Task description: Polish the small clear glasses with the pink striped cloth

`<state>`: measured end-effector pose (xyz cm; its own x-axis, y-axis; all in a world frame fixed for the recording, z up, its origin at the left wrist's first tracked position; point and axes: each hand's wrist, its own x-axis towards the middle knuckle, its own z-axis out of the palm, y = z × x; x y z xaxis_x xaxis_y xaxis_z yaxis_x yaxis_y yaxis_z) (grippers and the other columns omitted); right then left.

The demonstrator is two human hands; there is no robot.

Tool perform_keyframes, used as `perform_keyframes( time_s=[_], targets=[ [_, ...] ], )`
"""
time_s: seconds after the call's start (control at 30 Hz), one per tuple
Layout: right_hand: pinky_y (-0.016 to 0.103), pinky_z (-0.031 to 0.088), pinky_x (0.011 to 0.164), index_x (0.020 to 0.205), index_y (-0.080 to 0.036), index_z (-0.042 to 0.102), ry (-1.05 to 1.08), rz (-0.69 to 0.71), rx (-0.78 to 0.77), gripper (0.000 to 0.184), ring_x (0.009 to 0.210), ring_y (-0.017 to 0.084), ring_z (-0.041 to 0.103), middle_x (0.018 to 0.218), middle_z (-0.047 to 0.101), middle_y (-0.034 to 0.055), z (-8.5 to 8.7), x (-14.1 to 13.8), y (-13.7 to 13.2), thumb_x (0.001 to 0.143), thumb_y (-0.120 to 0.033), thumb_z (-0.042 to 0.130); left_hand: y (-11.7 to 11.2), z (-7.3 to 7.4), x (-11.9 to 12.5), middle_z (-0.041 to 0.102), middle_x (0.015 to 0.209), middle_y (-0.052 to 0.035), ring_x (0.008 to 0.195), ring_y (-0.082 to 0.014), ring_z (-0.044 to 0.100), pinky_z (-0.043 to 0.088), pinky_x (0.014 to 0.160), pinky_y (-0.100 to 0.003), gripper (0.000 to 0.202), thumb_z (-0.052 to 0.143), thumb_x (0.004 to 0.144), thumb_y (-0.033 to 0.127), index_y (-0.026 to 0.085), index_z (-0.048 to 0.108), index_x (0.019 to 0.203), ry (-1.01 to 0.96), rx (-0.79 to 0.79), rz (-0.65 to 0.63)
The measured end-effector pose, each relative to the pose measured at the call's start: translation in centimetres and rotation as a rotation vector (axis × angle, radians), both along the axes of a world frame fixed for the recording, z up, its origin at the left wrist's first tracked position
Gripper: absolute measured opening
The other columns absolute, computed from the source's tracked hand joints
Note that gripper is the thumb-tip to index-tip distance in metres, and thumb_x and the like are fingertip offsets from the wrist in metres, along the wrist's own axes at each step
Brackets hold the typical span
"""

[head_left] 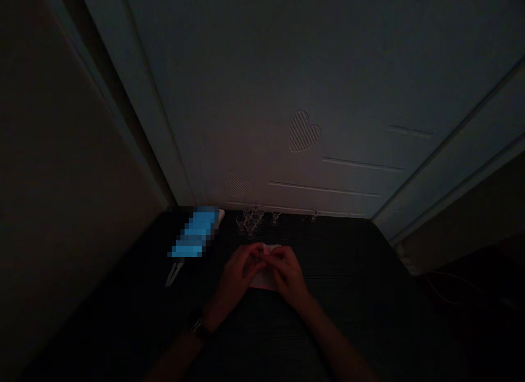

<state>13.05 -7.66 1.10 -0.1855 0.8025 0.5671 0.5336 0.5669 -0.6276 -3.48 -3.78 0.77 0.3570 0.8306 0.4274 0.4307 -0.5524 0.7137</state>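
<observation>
The scene is very dark. Both my hands rest together on a dark table (348, 294). My left hand (240, 272) and my right hand (290, 275) have their fingers curled onto a small pale sheet or cloth (264, 281) that lies flat between them. The fingertips of both hands meet at its far edge. A watch sits on my left wrist (199, 328). Just beyond my hands stand several small clear glasses (251, 218) in a cluster near the wall.
A blurred-out blue object (194, 234) lies at the table's back left, with a pale thin item (174, 272) beside it. A wall panel with heart shapes (303, 131) rises behind the table. A cable (447, 289) trails on the floor at right.
</observation>
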Motion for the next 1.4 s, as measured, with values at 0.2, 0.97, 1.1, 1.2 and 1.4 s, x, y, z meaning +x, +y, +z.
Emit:
perform_keyframes(
  time_s=[0.2,0.97,1.1,1.2,1.4],
  targets=[
    [0.041,0.038,0.091,0.123,-0.027,0.049,-0.058,0.043,0.044,0.043,0.108,0.020,0.045,0.116,0.050,0.0060,0.6,0.2,-0.2,0.083,-0.014,0.040,0.0,-0.1,-0.2,0.055,0.110,-0.0033,0.100,-0.0170,0.051,0.043,0.088,-0.034,0.031,0.048,0.085,0.029,0.027,0.050,0.117,0.085,0.086,-0.020],
    [0.037,0.041,0.079,0.116,-0.026,0.055,-0.121,-0.084,0.087,0.040,0.094,0.020,0.047,0.101,0.051,0.0066,0.7,1.0,-0.3,0.081,-0.012,0.043,0.0,0.6,-0.3,0.058,0.095,-0.0021,0.092,-0.0167,0.052,0.044,0.082,-0.031,0.020,0.052,0.082,0.032,0.024,0.060,0.098,0.109,0.128,0.005],
    [0.037,0.041,0.078,0.119,-0.027,0.053,-0.123,-0.105,0.070,0.044,0.093,0.020,0.047,0.100,0.050,0.0064,0.6,1.0,-0.2,0.079,-0.010,0.043,0.6,1.0,-1.2,0.058,0.096,-0.0024,0.093,-0.0169,0.051,0.044,0.083,-0.033,0.023,0.053,0.082,0.029,0.027,0.061,0.104,0.151,0.211,-0.048],
    [0.037,0.042,0.078,0.118,-0.027,0.054,-0.125,-0.118,0.051,0.044,0.093,0.020,0.047,0.099,0.050,0.0063,0.6,1.0,-0.2,0.079,-0.009,0.043,1.2,1.3,-2.0,0.058,0.096,-0.0032,0.093,-0.0166,0.051,0.043,0.082,-0.034,0.028,0.046,0.086,0.021,0.029,0.059,0.109,0.206,0.293,-0.114],
    [0.037,0.042,0.080,0.114,-0.025,0.055,-0.117,-0.091,0.045,0.035,0.094,0.020,0.048,0.099,0.052,0.0061,0.7,0.8,-0.2,0.082,-0.014,0.047,1.3,1.2,-1.9,0.057,0.096,-0.0033,0.092,-0.0166,0.050,0.043,0.082,-0.033,0.025,0.049,0.085,0.024,0.028,0.061,0.106,0.189,0.305,-0.109]
  ],
)
